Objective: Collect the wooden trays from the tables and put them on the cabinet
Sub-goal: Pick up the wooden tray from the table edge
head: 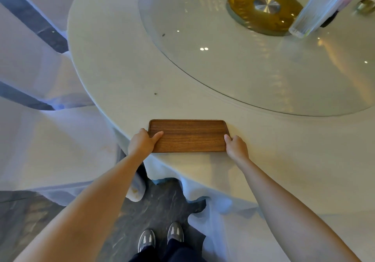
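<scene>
A brown rectangular wooden tray (189, 136) lies flat at the near edge of a round table covered in white cloth (113, 75). My left hand (143, 142) grips the tray's left end, thumb on top of its surface. My right hand (236, 147) holds the tray's right end, thumb at the rim. The tray is empty. No cabinet is in view.
A glass turntable (233, 59) with a brass hub (263, 8) fills the table's middle; a clear bottle (316, 12) stands on it at the far right. White-covered chairs (40, 136) stand to my left. My feet (160, 237) are on dark floor below.
</scene>
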Tool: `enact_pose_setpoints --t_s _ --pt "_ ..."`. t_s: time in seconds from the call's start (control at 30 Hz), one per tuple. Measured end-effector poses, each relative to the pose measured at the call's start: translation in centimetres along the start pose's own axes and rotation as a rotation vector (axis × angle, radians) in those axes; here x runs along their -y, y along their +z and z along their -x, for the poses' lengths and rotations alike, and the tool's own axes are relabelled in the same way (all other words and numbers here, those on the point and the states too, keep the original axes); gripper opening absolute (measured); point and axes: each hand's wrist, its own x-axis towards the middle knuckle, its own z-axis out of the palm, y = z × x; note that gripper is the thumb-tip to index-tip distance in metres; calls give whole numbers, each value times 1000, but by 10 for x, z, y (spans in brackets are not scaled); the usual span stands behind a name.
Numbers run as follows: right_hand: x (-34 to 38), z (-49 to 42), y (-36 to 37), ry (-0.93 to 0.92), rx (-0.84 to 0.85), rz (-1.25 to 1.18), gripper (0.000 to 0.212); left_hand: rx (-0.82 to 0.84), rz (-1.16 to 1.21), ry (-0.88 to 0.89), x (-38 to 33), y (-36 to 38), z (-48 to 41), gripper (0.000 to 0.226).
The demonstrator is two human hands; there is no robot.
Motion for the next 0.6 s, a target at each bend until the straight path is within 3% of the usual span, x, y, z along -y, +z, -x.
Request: enact_pose_setpoints --t_s 0.6 --pt "203 138 113 -659 176 -13 31 -578 305 -272 190 -183 92 46"
